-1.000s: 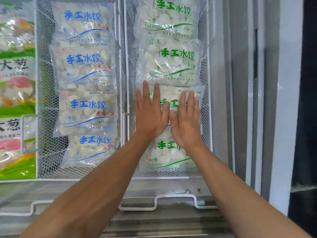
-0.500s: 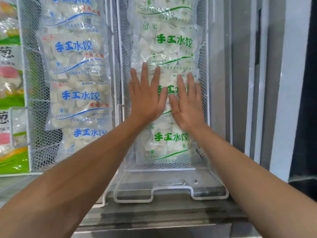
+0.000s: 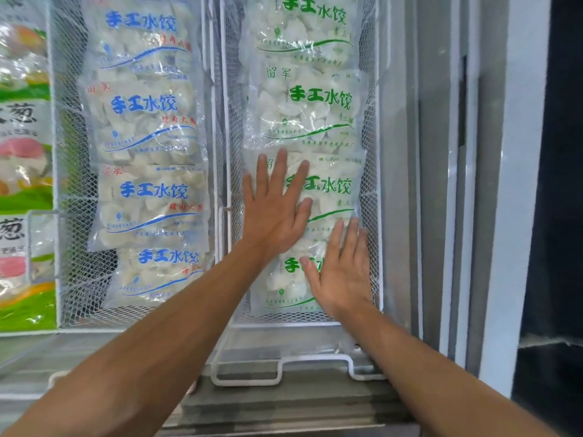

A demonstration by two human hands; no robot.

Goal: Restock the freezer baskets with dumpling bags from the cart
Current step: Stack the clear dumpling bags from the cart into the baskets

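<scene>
- Since half a second ago, the right hand (image 3: 342, 272) has slid back and down, from beside its partner onto the nearest green-print bag (image 3: 285, 280), while the left hand (image 3: 274, 209) stays higher up on the third green-print bag (image 3: 328, 190).
- Both hands lie flat with fingers straight and slightly spread, palms pressing on plastic; neither curls round or pinches anything.
- Four green-lettered dumpling bags fill the right wire basket (image 3: 377, 171) in an overlapping row running straight away from the person, each bag's long side lying across the basket.
- That row's axis matches the forearms, so any further smoothing would probably be a push forward or a pull back along it; the right hand is nearer the basket's front rim.
- Blue-print bags (image 3: 148, 200) sit likewise in the left wire basket (image 3: 72, 279), just beside it and untouched.
- No cart shows in view, so the next bag's whereabouts cannot be told.
</scene>
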